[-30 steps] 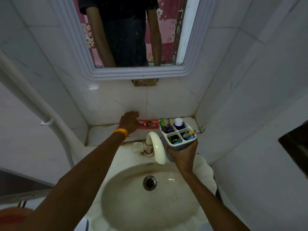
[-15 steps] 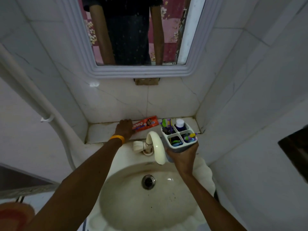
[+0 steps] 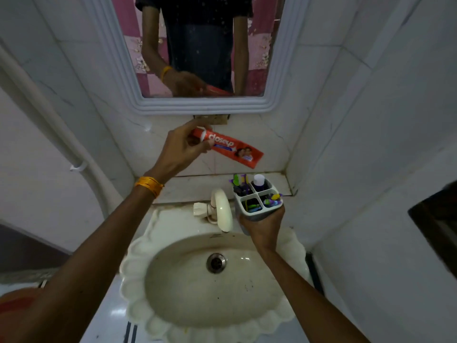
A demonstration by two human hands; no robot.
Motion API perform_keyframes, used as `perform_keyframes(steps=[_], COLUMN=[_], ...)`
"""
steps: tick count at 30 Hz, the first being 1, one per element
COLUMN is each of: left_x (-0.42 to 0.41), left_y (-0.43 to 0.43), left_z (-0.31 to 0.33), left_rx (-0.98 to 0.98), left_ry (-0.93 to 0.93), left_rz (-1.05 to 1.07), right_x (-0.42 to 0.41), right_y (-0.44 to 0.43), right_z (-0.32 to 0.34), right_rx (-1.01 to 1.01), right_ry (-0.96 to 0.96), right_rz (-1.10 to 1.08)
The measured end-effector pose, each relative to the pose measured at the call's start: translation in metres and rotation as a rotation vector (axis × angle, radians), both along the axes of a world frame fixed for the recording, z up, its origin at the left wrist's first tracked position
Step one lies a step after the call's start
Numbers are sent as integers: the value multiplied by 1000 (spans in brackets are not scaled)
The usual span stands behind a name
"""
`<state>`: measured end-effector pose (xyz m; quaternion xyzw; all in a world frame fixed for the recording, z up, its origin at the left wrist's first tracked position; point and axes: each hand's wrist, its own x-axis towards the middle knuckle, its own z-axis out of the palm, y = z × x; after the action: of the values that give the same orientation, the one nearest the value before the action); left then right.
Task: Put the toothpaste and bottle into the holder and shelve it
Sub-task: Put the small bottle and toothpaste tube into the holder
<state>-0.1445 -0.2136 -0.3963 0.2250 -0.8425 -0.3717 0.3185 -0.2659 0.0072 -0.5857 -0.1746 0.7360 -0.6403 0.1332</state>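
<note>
My left hand (image 3: 180,149) grips a red toothpaste tube (image 3: 232,148) by its cap end, held in the air above the ledge, its flat end slanting down to the right. My right hand (image 3: 262,226) holds a white four-compartment holder (image 3: 257,207) from below, at the basin's right rear edge. A bottle with a white cap (image 3: 259,180) stands in the holder's rear right compartment. Toothbrushes (image 3: 238,181) and other colourful items fill the other compartments. The tube's lower end hangs a little above and behind the holder.
A tiled ledge (image 3: 193,188) runs along the wall behind the cream basin (image 3: 212,280), whose curved tap (image 3: 222,209) stands just left of the holder. A framed mirror (image 3: 197,45) hangs above. A white pipe (image 3: 49,120) runs down the left wall.
My left hand has lifted the toothpaste tube off the ledge and raised it up and to the right. The holder in my right hand has stayed about where it was.
</note>
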Motion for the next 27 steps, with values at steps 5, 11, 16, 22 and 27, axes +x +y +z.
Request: perform_keyframes(steps=[5, 11, 16, 22, 27], left_x=[-10, -20, -31, -31, -28], left_y=[29, 57, 85, 82, 73], left_z=[14, 7, -4, 8, 16], left_rx=[-207, -324, -380, -386, -351], left_ry=[-234, -448, -487, -433, -429], left_rz=[-154, -268, -272, -234, -220], right_x=[1, 3, 2, -1, 0], right_y=[10, 18, 15, 15, 15], right_z=[-4, -8, -9, -6, -5], right_rx=[0, -3, -13, -29, -27], right_ry=[-21, -37, -29, -34, 0], right_rz=[20, 36, 54, 50, 40])
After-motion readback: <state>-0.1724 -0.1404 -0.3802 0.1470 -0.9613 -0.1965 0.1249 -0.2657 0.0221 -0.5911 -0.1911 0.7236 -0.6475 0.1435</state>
